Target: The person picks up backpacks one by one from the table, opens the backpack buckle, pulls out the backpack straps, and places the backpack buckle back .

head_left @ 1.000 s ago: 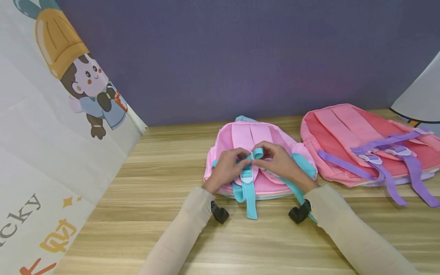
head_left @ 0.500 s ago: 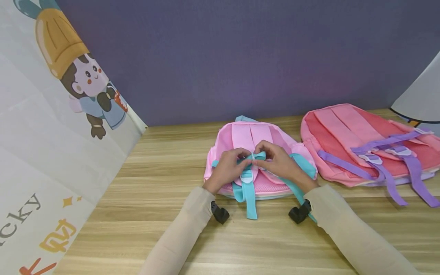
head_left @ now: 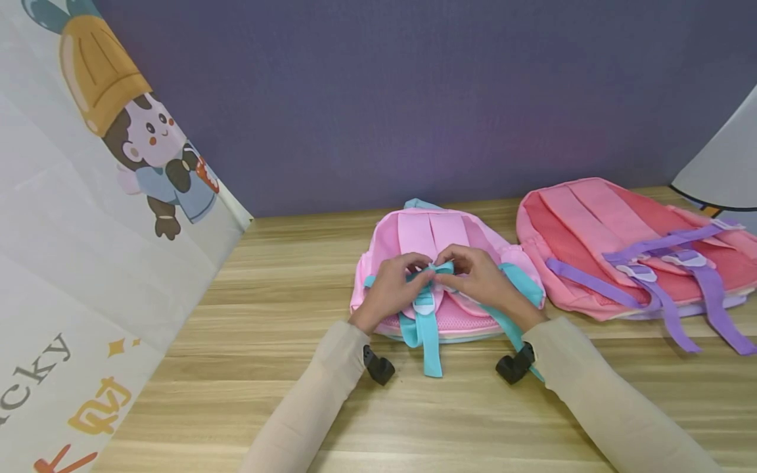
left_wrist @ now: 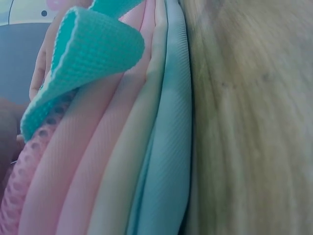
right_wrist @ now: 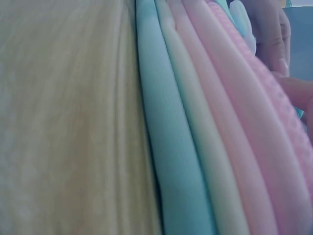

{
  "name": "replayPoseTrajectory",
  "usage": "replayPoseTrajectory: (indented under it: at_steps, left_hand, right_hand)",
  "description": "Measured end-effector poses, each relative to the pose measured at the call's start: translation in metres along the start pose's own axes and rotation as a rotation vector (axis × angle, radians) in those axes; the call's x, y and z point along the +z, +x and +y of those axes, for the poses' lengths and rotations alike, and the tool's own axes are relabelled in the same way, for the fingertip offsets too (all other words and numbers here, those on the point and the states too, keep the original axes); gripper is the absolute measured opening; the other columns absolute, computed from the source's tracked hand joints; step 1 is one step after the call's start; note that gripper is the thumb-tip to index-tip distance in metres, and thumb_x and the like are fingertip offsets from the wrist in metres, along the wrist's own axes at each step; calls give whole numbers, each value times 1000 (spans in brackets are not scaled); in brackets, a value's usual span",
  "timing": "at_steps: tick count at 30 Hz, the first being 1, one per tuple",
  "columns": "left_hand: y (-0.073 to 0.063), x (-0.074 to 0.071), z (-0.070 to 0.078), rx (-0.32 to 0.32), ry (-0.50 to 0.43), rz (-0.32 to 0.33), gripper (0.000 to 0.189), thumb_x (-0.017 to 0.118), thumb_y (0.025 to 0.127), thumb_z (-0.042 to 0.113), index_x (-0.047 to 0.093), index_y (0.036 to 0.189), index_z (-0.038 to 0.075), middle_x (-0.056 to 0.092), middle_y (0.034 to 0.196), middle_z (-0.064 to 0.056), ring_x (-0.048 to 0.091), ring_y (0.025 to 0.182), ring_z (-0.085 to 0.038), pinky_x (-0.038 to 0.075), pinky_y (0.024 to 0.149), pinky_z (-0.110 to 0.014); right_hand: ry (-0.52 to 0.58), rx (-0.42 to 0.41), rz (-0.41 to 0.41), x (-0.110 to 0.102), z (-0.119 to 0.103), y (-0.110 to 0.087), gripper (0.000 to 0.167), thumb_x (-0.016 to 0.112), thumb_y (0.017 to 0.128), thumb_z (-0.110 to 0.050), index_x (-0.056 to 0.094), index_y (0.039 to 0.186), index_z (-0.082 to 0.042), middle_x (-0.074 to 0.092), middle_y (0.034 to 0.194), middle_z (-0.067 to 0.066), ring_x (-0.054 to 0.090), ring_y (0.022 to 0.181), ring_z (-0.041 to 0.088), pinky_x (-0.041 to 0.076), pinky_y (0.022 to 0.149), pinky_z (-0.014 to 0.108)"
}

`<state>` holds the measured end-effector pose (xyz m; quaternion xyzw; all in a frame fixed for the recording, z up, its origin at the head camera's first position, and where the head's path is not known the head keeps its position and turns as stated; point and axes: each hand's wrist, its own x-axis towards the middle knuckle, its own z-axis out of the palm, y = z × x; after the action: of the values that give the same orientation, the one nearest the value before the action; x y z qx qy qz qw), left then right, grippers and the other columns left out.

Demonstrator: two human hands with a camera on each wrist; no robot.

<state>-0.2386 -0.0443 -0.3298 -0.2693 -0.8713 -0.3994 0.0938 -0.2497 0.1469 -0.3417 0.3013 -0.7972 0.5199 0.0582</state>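
A light pink backpack (head_left: pixel 416 230) with teal webbing straps lies back panel up on the wooden table. Over its middle, my left hand (head_left: pixel 387 289) pinches a teal strap (head_left: pixel 445 267) from the left. My right hand (head_left: pixel 480 279) pinches the same strap from the right, the fingertips of both hands nearly meeting. A small white piece shows between them, mostly hidden by the fingers. Just below hangs a white slide buckle (head_left: pixel 423 303), its teal strap tail (head_left: pixel 432 348) lying onto the table. In the left wrist view a teal strap loop (left_wrist: pixel 98 54) stands over the bag's side.
A larger coral-pink backpack (head_left: pixel 582 230) with purple straps (head_left: pixel 656 246) lies at the right, against the pink one. The wooden table (head_left: pixel 248 341) meets a dark blue panel (head_left: pixel 378 105) at the back. A white printed sheet (head_left: pixel 89 217) stands at the left.
The small teal strap loop between my hands has been drawn flatter and lower, and its white piece has tilted. Both arms and both backpacks have stayed nearly in place.
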Motion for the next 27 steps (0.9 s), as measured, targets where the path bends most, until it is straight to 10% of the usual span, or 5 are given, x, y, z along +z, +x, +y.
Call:
replayPoseTrajectory:
  at_steps: [27]
  left_hand:
    - [-1,1,0,-25,19,-20,20,61,93,14,66,109,2,69,96,-9,60,84,-16,48,74,-24]
  right_hand:
    - [22,27,60,1,0,1,10,55,91,3,62,97,-1,62,93,13,55,77,13,47,68,19]
